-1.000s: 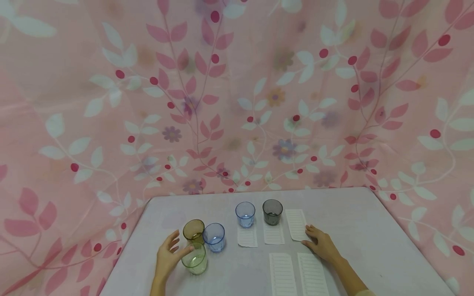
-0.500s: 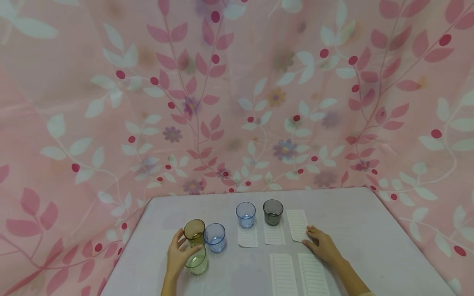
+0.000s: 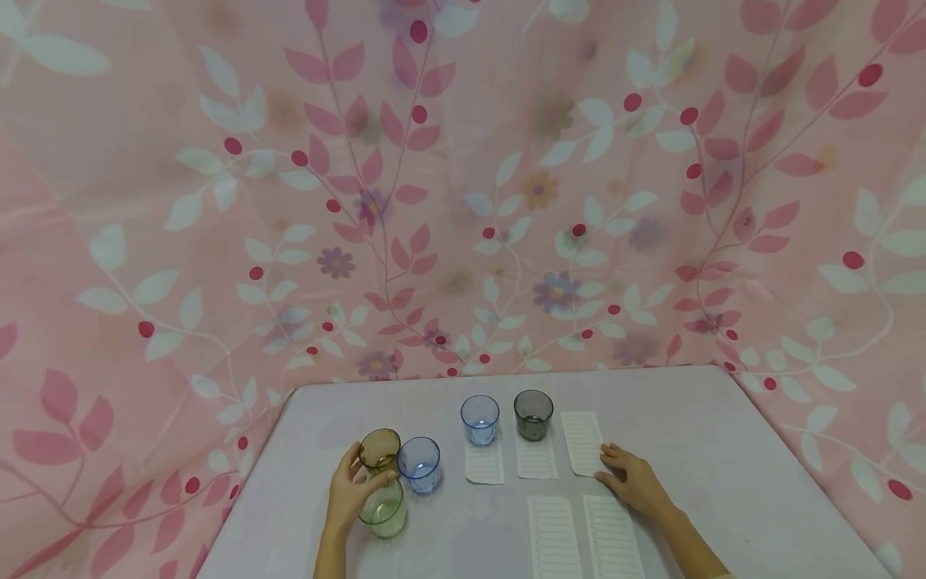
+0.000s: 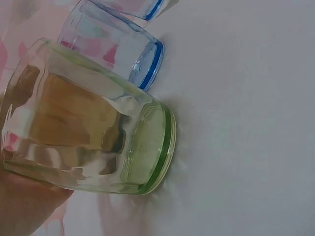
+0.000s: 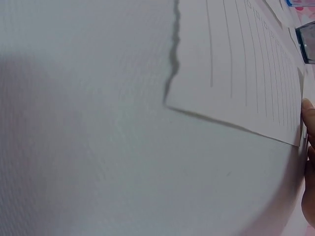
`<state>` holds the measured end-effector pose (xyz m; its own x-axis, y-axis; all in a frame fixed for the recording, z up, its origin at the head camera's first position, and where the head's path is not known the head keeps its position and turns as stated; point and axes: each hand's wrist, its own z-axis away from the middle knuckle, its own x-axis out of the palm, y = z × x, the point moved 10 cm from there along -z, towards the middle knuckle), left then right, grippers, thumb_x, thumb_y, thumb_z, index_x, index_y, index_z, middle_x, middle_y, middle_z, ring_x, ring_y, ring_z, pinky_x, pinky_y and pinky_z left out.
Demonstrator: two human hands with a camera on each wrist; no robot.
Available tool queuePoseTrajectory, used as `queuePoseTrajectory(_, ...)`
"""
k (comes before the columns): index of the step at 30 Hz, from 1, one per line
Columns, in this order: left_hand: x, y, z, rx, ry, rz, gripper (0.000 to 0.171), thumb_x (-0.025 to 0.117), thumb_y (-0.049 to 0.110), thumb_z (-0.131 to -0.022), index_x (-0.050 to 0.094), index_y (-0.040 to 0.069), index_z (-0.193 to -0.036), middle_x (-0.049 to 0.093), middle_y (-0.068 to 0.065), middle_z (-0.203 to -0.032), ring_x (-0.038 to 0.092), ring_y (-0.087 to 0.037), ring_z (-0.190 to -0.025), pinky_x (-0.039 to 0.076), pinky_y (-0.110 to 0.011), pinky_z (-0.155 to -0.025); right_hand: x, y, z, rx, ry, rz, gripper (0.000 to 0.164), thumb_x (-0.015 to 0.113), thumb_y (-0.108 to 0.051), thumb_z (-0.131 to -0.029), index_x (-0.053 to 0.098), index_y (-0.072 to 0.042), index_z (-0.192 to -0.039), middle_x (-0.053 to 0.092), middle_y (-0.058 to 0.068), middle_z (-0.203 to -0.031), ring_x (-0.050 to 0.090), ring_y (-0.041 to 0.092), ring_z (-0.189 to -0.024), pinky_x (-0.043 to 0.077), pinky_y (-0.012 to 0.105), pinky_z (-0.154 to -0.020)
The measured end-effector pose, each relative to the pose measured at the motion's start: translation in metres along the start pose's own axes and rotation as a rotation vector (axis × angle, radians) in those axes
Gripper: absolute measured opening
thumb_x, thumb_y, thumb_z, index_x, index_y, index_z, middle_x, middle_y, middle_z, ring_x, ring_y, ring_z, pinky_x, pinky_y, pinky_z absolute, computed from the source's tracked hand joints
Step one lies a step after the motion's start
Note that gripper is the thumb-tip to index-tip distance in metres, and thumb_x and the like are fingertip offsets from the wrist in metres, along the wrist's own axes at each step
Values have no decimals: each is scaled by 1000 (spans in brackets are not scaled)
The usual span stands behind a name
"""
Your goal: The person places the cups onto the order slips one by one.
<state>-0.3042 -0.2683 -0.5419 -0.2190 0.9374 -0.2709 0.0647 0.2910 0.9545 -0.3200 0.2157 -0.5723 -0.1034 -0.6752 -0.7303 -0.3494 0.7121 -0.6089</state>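
Observation:
My left hand curls round the clear green glass, its thumb across the far side of the rim. That green glass fills much of the left wrist view, upright on the table. Close behind it are a brown glass and a blue glass. On the other side, my right hand rests at the lower right edge of a lined paper slip, thumb and fingers apart. In the right wrist view, a fingertip is at the edge of the slip, which lies flat.
Another blue glass and a grey glass stand at the back on paper slips. Two more lined slips lie nearer the front. A floral pink cloth hangs behind the white table.
My left hand has moved right onto the green glass and curled round it. The slip beside my right hand has shifted slightly right and nearer; the right hand moved a little with it.

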Motion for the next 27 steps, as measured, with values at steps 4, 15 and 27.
queuePoseTrajectory(4, -1, -5, -5, -4, -25, 36, 81, 76, 5, -77, 29, -12, -139, 31, -33, -143, 31, -49, -130, 35, -60, -101, 2, 6, 0, 19, -25, -19, 44, 74, -17, -80, 62, 13, -110, 56, 25, -125, 45, 44, -121, 37, 54, -98)
queuePoseTrajectory(15, -2, -8, -10, -43, -99, 144, 79, 73, -3, -77, 26, -10, -140, 33, -32, -143, 33, -46, -131, 29, -51, -108, -4, -1, -2, 14, -18, 19, 51, 76, -20, -78, 60, 15, -111, 54, 28, -126, 48, 45, -119, 38, 53, -97)
queuePoseTrajectory(27, -1, -13, -5, -48, -76, 122, 73, 70, 5, -84, 27, -8, -142, 32, -33, -142, 33, -47, -130, 36, -43, -106, -1, -12, -1, -75, -43, 3, 45, 74, -13, -80, 59, 17, -110, 54, 30, -124, 45, 48, -119, 35, 57, -97)
